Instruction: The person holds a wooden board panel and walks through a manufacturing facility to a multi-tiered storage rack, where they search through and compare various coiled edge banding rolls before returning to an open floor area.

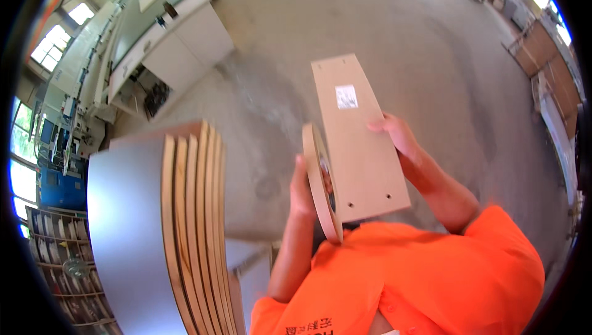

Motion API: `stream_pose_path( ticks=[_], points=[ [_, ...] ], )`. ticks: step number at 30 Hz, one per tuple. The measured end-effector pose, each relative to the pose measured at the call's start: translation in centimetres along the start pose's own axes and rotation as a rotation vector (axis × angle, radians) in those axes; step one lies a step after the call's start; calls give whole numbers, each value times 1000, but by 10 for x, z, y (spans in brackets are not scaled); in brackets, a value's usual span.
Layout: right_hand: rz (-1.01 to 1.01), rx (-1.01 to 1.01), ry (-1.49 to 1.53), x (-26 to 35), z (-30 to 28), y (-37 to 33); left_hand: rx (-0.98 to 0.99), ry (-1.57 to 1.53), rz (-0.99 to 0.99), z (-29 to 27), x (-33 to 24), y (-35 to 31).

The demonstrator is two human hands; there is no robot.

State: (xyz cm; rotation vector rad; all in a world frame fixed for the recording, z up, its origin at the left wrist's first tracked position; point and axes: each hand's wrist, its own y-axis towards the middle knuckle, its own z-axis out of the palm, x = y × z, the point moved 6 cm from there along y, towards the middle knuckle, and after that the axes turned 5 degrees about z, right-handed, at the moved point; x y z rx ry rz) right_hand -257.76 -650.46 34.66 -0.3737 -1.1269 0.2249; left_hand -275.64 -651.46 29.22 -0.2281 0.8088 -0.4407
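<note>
My right hand [401, 137] grips the right edge of a flat beige board [364, 156], thumb on its top face. The board slants away from my chest; it has a white label near its far end and small holes near its ends. My left hand [301, 192] is closed round a thin beige ring-shaped roll of edge banding [316, 181], standing on edge along the board's left side. Some of my left fingers show through the roll's opening. Whether the roll touches the board I cannot tell. My right fingers under the board are hidden.
On my left stands a stack of panels [129, 224] on edge, with a smooth grey face outward. Beyond are a white desk [191, 39], a long machine and a blue cabinet [61, 187]. A rack [68, 267] fills the lower left. Brown boards [549, 51] stand at the far right.
</note>
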Motion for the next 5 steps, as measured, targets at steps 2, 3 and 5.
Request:
stream_pose_path(
  ticks=[2, 3, 5],
  points=[
    [-43, 24, -79, 33, -24, 59, 86, -14, 15, -16, -3, 66],
    [-58, 27, -87, 38, -28, 80, 138, -25, -41, -35, -2, 99],
    [-43, -49, -69, 58, -24, 122, -228, 45, -18, -37, -7, 164]
  ],
)
